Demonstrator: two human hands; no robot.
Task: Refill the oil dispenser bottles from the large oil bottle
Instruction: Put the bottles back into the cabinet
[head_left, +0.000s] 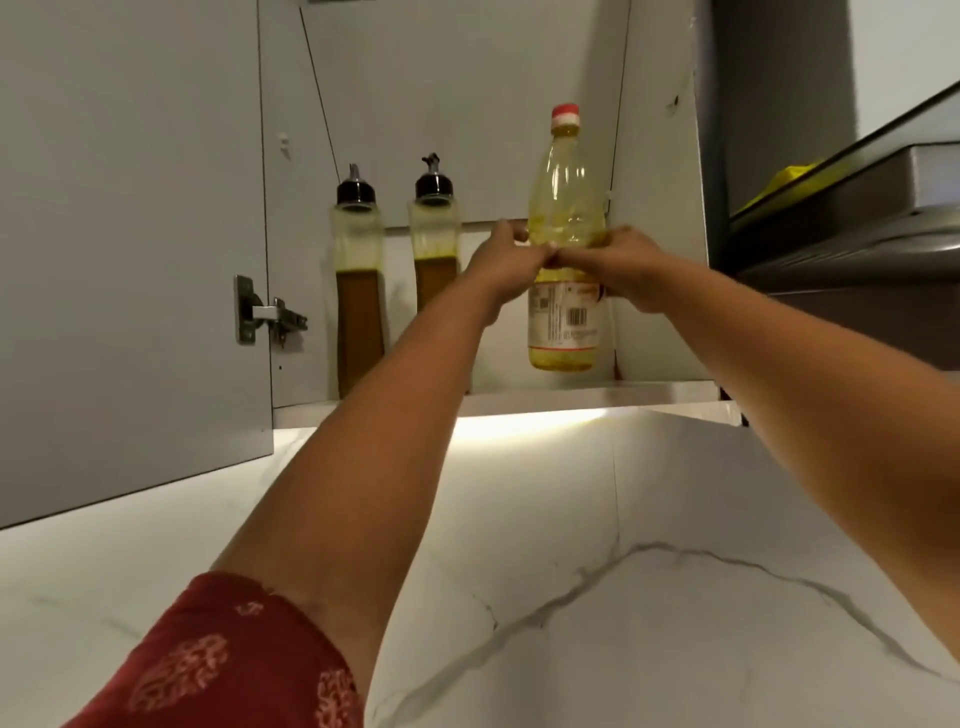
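Overhead, both hands wrapped round the large oil bottle (563, 291): left hand (506, 260) and right hand (626, 265) gripping mid-body, fingertips nearly meeting. Upright on the cabinet shelf (597, 392), red cap on. Left of it, two dispenser bottles (358, 291), partly filled. Fetching step, apparently. Next: lift clear, lower steadily, uncap.

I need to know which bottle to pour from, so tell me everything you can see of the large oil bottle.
The large oil bottle is clear plastic with a red cap above a white collar, closed. It holds pale yellow oil and carries a white label with a barcode low on its body. It stands upright at the right end of the open cabinet, right of two dispenser bottles. The left hand and right hand grip its middle from either side.
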